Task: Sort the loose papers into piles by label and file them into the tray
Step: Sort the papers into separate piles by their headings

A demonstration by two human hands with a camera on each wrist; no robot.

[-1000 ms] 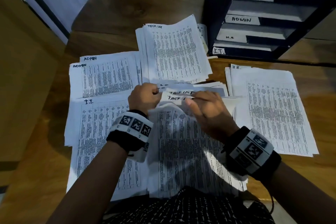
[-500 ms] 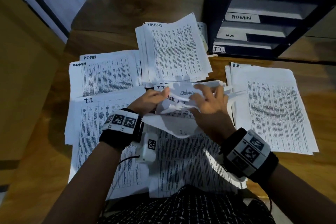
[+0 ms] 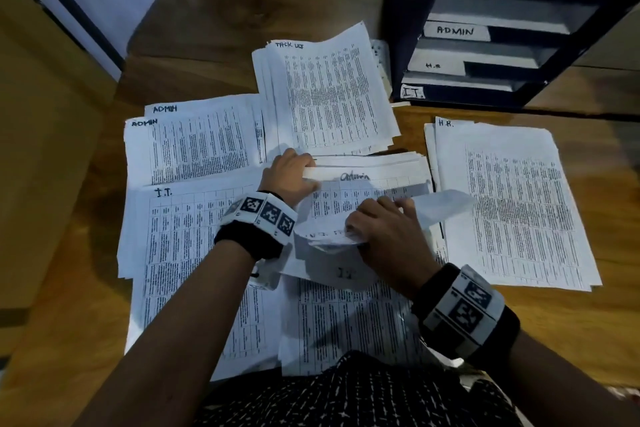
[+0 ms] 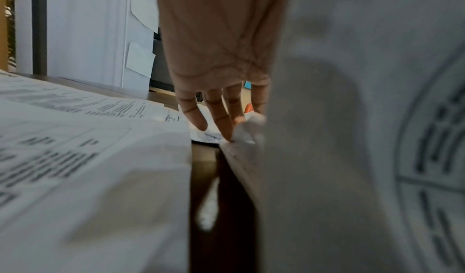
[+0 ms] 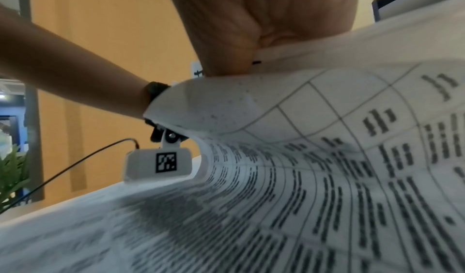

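Two hands leafing through a loose stack of printed sheets on a wooden bench.

The left hand [image 3: 289, 177] pinches the stack's [image 3: 372, 168] left edge at the sheet marked Admin; the right hand [image 3: 384, 236] grips a limp, curled-back sheet [image 3: 440, 206]. Flat white piles [image 3: 329, 94] fan out beyond and to both sides of the grip, edges overlapping. The dark tiered tray [image 3: 485, 55] stands beyond on the right; bare wood [image 3: 571, 315] lies right of the grip.
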